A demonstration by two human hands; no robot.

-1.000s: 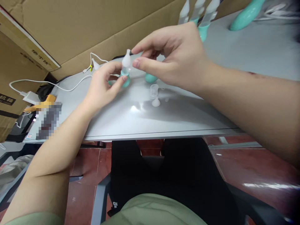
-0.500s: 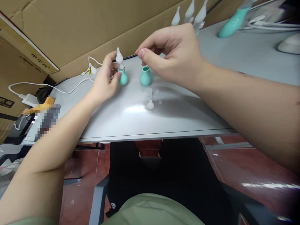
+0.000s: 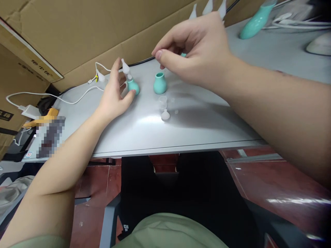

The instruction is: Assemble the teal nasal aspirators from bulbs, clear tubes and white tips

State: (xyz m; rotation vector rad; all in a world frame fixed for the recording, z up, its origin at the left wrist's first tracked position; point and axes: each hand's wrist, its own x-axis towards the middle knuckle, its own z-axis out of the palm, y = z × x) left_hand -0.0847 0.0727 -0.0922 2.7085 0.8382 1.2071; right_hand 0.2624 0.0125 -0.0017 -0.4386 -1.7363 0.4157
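My left hand (image 3: 113, 94) curls around a nasal aspirator with a teal bulb (image 3: 133, 86) and a white pointed tip (image 3: 125, 66). The aspirator leans left, and my thumb rests on its bulb. Raised above the table, my right hand (image 3: 192, 51) has thumb and forefinger pinched together; what they hold, if anything, is hidden or too small to name. Below it stands an open teal bulb (image 3: 160, 83), upright and without a tip. In front of this bulb lie a clear cup-like part (image 3: 162, 100), a small white funnel-shaped part (image 3: 165, 115) and a small translucent disc (image 3: 176, 112).
Several white-tipped aspirators (image 3: 193, 12) stand at the back, partly behind my right hand. A longer teal-handled item (image 3: 258, 22) lies at the right rear. White cables (image 3: 77, 101), a charger (image 3: 31, 111) and a yellow-orange tool (image 3: 45, 117) are at left. A cardboard wall (image 3: 103, 31) borders the table.
The aspirator at my left hand has gone from upright to leaning left, and my left thumb has slid lower on the bulb. My right hand has risen slightly, still pinched.
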